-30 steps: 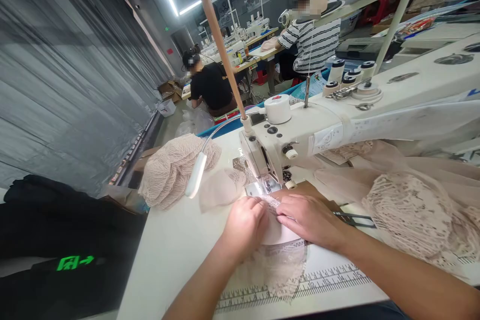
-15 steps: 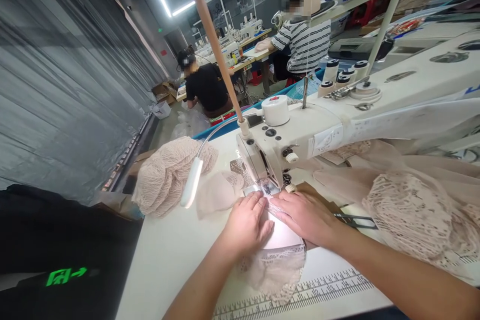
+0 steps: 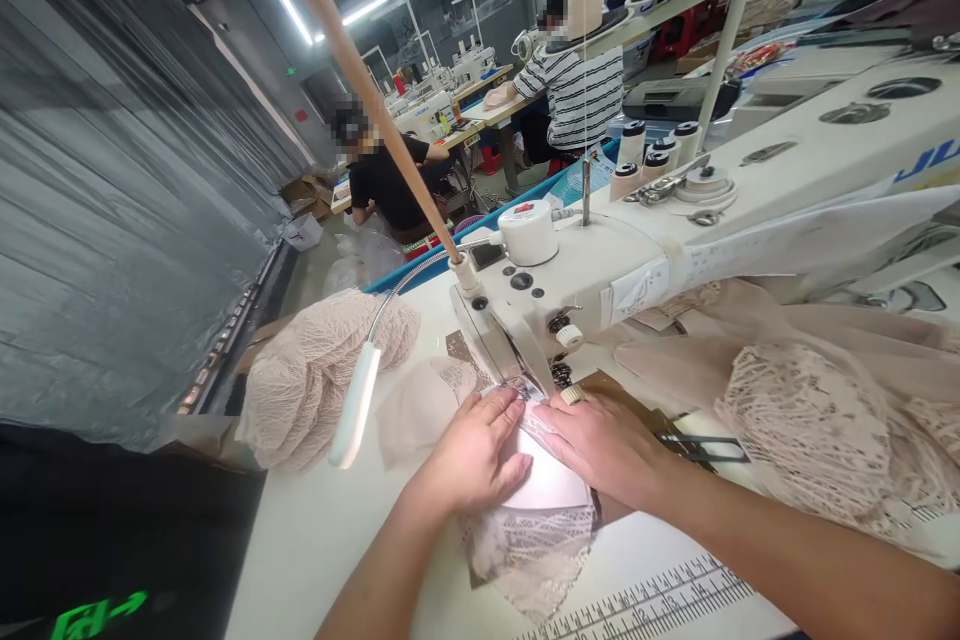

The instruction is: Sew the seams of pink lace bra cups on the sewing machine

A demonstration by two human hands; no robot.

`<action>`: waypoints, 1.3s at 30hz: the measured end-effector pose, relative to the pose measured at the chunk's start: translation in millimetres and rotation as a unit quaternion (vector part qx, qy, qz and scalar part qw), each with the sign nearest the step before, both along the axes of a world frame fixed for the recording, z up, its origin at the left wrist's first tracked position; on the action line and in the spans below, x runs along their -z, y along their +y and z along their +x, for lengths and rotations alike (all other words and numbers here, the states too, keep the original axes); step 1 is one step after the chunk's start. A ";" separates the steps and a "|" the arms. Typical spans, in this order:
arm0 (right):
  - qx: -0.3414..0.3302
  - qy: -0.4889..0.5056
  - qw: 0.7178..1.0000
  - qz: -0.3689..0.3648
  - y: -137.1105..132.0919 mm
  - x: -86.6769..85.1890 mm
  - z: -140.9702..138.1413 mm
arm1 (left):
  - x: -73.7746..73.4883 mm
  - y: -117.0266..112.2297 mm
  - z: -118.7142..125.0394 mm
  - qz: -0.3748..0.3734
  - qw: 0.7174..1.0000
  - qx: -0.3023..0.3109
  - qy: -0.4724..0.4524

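Note:
My left hand (image 3: 474, 455) lies flat with fingers stretched, its fingertips close to the needle area of the white sewing machine (image 3: 491, 325). From the other side my right hand (image 3: 609, 448) presses down, also flat, fingers pointing toward the needle. Under and between them is a beige lace piece (image 3: 536, 545), its scalloped end spreading toward me on the table. A smooth white panel (image 3: 553, 482) shows between the hands. The needle and presser foot are mostly hidden by fingers and the machine head.
Stacked beige lace pieces (image 3: 322, 370) and a lit lamp (image 3: 355, 410) stand left. Right are a lace heap (image 3: 814, 415) and a dark metal loop (image 3: 705, 447). A ruler strip (image 3: 652, 595) runs along the front. Thread cones (image 3: 631, 142) stand behind; two people (image 3: 581, 95) sit beyond.
The whole view has shifted, so the scene sits further left. Both hands remain flat near the needle; the lace end below them lies slightly differently, with a brown area showing at its left edge.

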State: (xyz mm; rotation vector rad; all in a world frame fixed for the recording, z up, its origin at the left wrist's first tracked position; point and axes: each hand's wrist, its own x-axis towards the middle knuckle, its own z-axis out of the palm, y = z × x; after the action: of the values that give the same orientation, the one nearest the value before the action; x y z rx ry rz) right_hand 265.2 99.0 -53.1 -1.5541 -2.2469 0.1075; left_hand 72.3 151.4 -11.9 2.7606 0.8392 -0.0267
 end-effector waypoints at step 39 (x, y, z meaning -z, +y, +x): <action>-0.068 0.021 0.995 0.071 -2.1 8.4 8.7 | 22.0 -3.3 -5.1 0.117 0.978 0.081 -0.151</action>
State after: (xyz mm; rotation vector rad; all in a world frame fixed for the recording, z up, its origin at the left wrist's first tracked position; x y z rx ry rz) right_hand 273.9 96.9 -61.5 -1.3131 -2.2733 0.0176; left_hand 67.2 148.1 -33.9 2.9357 0.5668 0.4767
